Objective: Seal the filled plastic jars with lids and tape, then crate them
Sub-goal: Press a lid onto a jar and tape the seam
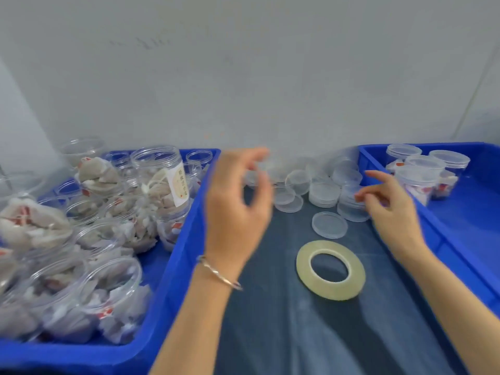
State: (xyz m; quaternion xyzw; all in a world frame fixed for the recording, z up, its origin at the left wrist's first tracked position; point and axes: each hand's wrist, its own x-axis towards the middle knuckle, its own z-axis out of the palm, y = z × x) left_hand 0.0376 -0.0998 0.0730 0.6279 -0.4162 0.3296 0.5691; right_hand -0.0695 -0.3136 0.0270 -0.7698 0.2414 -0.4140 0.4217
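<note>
Dark table (270,334) between two blue crates. Few lidded jars (422,174) in right crate (473,212), many open jars (159,174) left, tape (330,269) and lids (324,194) waiting. Left hand (238,209) and right hand (389,209) loose, holding nothing.

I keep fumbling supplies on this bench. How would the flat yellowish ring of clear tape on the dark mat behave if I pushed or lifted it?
The flat yellowish ring of clear tape lies on its side on the dark mat, so a push would probably slide it, not roll it. It looks thin with a wide hole, so likely light and stiff. Stood on edge, it could roll.
</note>
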